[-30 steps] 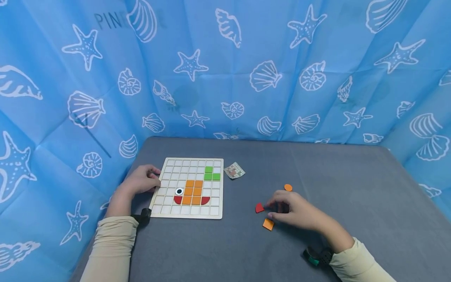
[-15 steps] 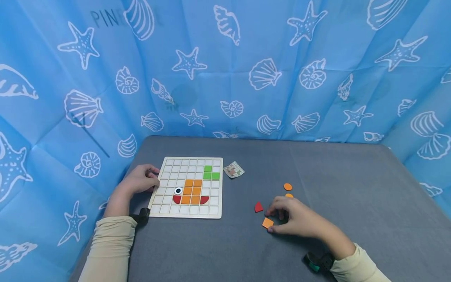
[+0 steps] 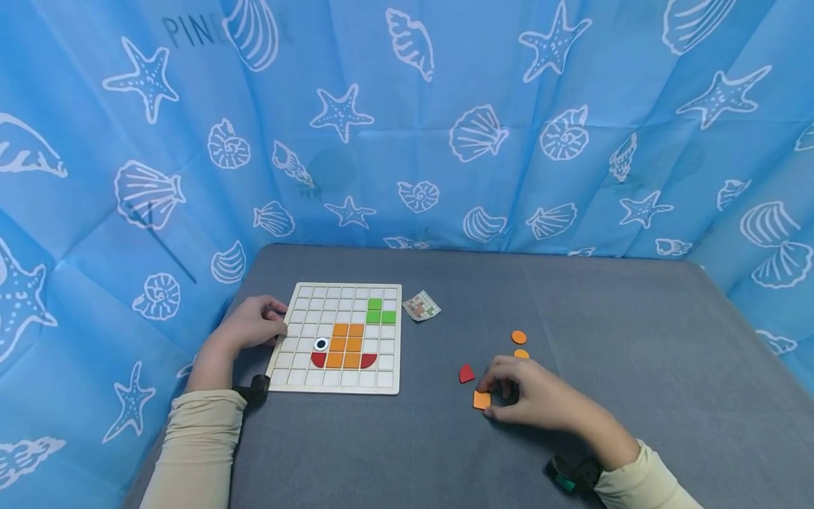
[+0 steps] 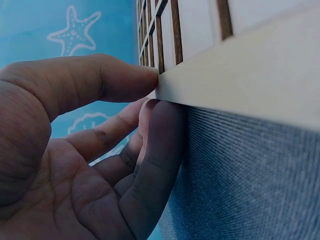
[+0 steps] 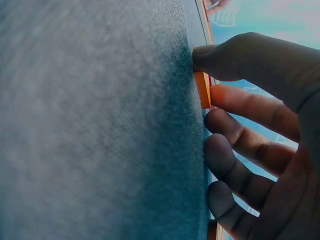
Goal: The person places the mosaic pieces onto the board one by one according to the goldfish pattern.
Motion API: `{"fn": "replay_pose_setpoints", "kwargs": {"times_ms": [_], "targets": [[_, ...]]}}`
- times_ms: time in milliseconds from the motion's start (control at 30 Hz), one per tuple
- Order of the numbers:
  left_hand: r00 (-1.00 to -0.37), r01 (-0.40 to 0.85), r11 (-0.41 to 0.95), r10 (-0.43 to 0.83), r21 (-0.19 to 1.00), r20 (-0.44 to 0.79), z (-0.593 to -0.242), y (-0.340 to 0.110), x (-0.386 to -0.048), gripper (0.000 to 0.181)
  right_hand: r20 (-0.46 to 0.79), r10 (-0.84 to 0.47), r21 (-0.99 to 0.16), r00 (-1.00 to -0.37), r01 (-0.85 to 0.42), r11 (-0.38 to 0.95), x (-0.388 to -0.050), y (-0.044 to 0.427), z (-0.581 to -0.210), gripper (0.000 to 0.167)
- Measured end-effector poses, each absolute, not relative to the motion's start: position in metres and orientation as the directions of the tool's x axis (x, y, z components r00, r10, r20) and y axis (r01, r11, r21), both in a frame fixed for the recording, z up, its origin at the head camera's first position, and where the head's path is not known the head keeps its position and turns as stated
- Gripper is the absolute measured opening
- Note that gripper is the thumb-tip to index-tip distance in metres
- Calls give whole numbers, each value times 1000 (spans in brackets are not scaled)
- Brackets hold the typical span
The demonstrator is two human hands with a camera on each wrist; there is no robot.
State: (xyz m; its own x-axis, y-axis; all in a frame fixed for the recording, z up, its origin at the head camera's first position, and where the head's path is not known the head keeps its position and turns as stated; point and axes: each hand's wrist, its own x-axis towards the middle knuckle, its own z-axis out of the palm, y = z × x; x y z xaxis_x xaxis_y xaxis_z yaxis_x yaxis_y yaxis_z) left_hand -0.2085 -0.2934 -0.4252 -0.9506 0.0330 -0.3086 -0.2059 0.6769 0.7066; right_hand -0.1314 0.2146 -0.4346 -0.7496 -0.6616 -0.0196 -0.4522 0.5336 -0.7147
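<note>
The left hand pinches the left edge of the gridded board between thumb and fingers; the left wrist view shows the thumb on the rim. On the board lie orange squares, two red quarter pieces, an eye disc and green squares. The right hand has thumb and index finger at two sides of a loose orange square, flat on the table. In the right wrist view that square sits between thumb and index finger.
A loose red piece lies just beyond the orange square. Two orange discs are behind the right hand, one partly covered by it. A small patterned card lies right of the board. A blue curtain hangs behind the grey table.
The right hand has moved slightly toward the near side, its thumb and index finger now around the orange square, which has turned a little. One more orange disc shows. The left hand stays on the board.
</note>
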Motion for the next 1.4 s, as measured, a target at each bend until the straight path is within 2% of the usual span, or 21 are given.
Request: {"fn": "replay_pose_setpoints", "kwargs": {"times_ms": [333, 800, 1033, 1400], "targets": [[-949, -215, 676, 27, 705, -316, -425, -293, -208, 53, -50, -673, -736, -738, -429, 524, -131, 214, -434, 17], [-953, -204, 670, 32, 714, -302, -424, -291, -211, 53, 4, -678, -724, -735, -470, 505, -130, 204, -427, 15], [-956, -202, 675, 23, 710, -294, -429, -293, -209, 51, -14, -708, -693, -706, -503, 516, -136, 177, -417, 17], [-957, -188, 669, 38, 719, -286, -433, -295, -211, 50, 51, -766, -654, -640, -601, 459, -153, 119, -405, 19]]}}
